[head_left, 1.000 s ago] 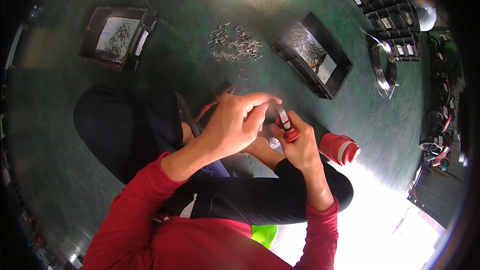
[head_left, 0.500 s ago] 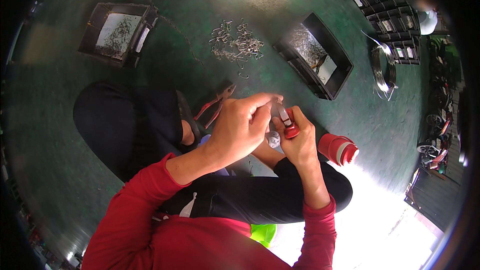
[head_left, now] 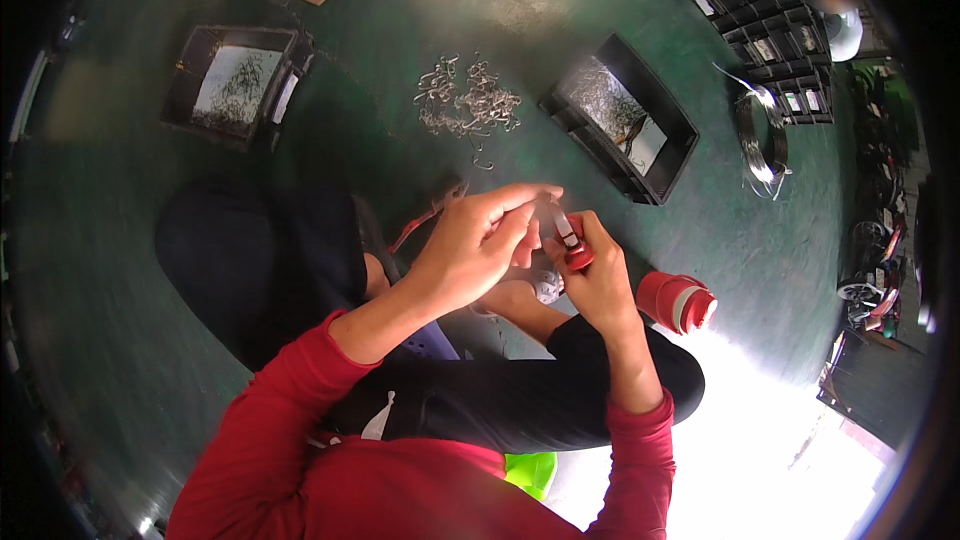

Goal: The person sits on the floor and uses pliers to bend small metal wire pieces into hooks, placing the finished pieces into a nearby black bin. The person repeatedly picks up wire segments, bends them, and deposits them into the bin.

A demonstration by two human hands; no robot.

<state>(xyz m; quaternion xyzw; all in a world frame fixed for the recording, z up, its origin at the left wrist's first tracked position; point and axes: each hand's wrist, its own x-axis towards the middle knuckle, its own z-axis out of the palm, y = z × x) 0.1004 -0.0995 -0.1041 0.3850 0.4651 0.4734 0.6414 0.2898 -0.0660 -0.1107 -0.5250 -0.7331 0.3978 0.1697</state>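
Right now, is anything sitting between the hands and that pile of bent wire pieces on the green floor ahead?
Nothing visible does. The left hand and right hand, which grips a red-handled tool, are raised together over the lap. The wire pile lies beyond them, with only bare green floor in between. The black trays sit off to the sides.

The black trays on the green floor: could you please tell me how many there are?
2: one black tray at upper left, one black tray at upper right beyond the hands. More may lie outside the view.
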